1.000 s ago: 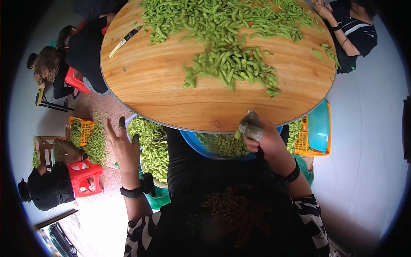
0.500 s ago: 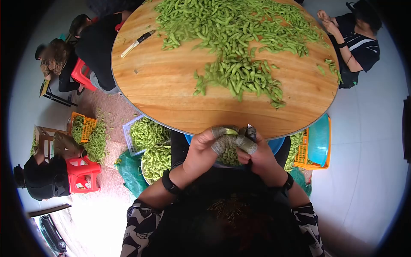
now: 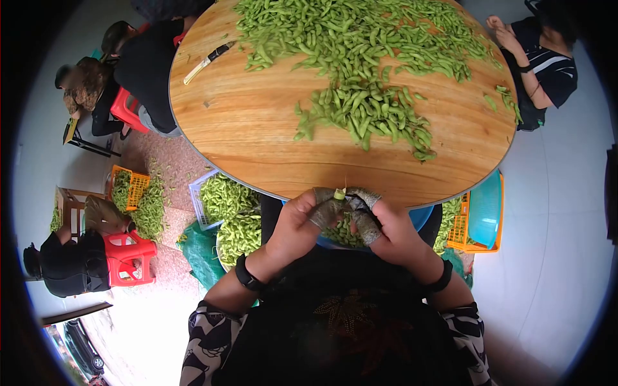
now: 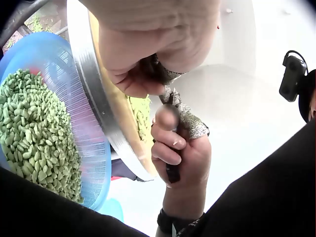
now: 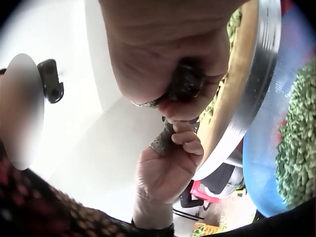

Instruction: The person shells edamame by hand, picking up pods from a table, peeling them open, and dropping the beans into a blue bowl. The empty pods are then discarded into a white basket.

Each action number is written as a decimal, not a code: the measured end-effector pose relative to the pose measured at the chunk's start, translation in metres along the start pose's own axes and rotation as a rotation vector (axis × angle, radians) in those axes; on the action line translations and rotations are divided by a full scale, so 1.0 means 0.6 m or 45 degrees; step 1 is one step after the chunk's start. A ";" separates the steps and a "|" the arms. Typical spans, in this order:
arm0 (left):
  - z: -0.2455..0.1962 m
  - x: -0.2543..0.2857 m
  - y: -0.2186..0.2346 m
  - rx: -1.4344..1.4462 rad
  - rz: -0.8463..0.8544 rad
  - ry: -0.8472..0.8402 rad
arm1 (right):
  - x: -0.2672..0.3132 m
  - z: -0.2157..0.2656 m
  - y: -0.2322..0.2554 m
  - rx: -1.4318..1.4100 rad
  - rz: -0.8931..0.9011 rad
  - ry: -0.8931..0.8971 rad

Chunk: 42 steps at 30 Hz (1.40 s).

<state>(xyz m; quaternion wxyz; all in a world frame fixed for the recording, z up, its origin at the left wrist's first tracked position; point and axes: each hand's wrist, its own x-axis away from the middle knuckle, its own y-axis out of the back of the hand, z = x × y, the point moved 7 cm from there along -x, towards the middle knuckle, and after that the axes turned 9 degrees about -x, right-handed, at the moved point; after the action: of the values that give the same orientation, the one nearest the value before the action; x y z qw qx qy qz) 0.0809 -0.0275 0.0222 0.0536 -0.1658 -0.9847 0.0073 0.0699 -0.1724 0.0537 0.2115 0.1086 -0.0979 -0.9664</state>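
Both hands meet at the table's near edge, thumbs and forefingers wrapped in grey-green coverings. My left hand pinches a green pod, its pale tip pointing up, in the head view. Touching or nearly touching it, my right hand curls its fingers round a dark handle, seen in the right wrist view; the same handle sticks out below the right fist in the left wrist view. Any blade is mostly hidden. Below the hands a blue basket holds shelled beans.
Green pods are heaped on the round wooden table, with a knife at its left. Crates and baskets of pods stand under both sides. Several people sit around, one person at the right; red stools stand left.
My left hand has come in from the left, where its fingers were spread, to meet my right hand, and now pinches a pod. The right hand keeps its grip on the handle.
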 end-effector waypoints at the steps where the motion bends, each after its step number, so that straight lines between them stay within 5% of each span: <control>1: -0.003 0.001 0.001 -0.092 0.018 -0.050 | 0.007 -0.022 -0.004 -0.120 0.013 -0.146; 6: 0.007 0.003 0.004 -0.257 0.101 -0.096 | 0.006 -0.015 -0.008 -0.082 -0.056 -0.036; 8: -0.046 0.017 0.001 -1.072 -0.179 -0.684 | 0.005 -0.014 -0.007 -0.087 -0.079 -0.029; 12: -0.043 0.018 -0.005 -1.258 -0.129 -0.785 | 0.007 -0.046 -0.020 -0.692 0.018 -0.508; 14: 0.005 0.002 0.005 -0.208 0.135 -0.198 | 0.013 -0.045 -0.026 -0.916 0.062 -0.682; 15: 0.011 0.001 0.012 -0.208 0.132 -0.199 | 0.015 -0.042 -0.029 -1.003 0.088 -0.730; 17: 0.048 0.005 -0.007 0.891 0.484 0.227 | 0.016 -0.041 -0.035 -1.086 0.118 -0.775; 18: 0.043 0.004 -0.009 0.891 0.483 0.224 | 0.016 -0.045 -0.036 -1.088 0.100 -0.770; 21: 0.051 -0.001 -0.005 0.571 0.270 0.393 | 0.017 -0.055 -0.035 -1.049 0.044 -0.784; 23: 0.028 -0.010 0.007 0.070 0.162 0.128 | 0.019 -0.057 -0.033 -1.009 0.010 -0.800; 27: 0.015 -0.010 0.015 -0.300 0.040 -0.166 | 0.019 -0.047 -0.032 -0.839 0.028 -0.680; 29: -0.041 0.003 0.010 -1.045 -0.157 -0.573 | 0.019 -0.045 -0.032 -0.843 0.018 -0.660; 30: -0.045 0.004 0.005 -1.047 -0.152 -0.576 | 0.020 -0.046 -0.033 -0.862 -0.010 -0.641; 32: -0.075 0.024 -0.022 -1.586 -0.395 -0.947 | 0.020 -0.045 -0.035 -0.885 -0.041 -0.623; 35: -0.061 0.019 -0.020 -1.597 -0.451 -0.955 | 0.019 -0.043 -0.034 -0.893 -0.087 -0.590; 36: -0.055 0.018 -0.020 -1.598 -0.450 -0.956 | 0.020 -0.045 -0.033 -0.866 -0.086 -0.605; 38: -0.004 -0.006 0.006 -0.653 -0.161 -0.413 | 0.023 -0.052 -0.032 -0.837 -0.084 -0.618; 41: 0.032 -0.005 0.018 -0.307 -0.090 -0.113 | 0.022 -0.058 -0.028 -0.662 -0.033 -0.439; 42: 0.030 -0.004 0.019 -0.305 -0.084 -0.114 | 0.016 -0.037 0.004 -0.155 -0.252 -0.095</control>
<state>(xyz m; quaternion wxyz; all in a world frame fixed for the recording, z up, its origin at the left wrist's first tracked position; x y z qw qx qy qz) 0.0852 -0.0176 0.0038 -0.0103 -0.1380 -0.9848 -0.1047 0.0682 -0.1821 0.0312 0.1174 0.0688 -0.0357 -0.9901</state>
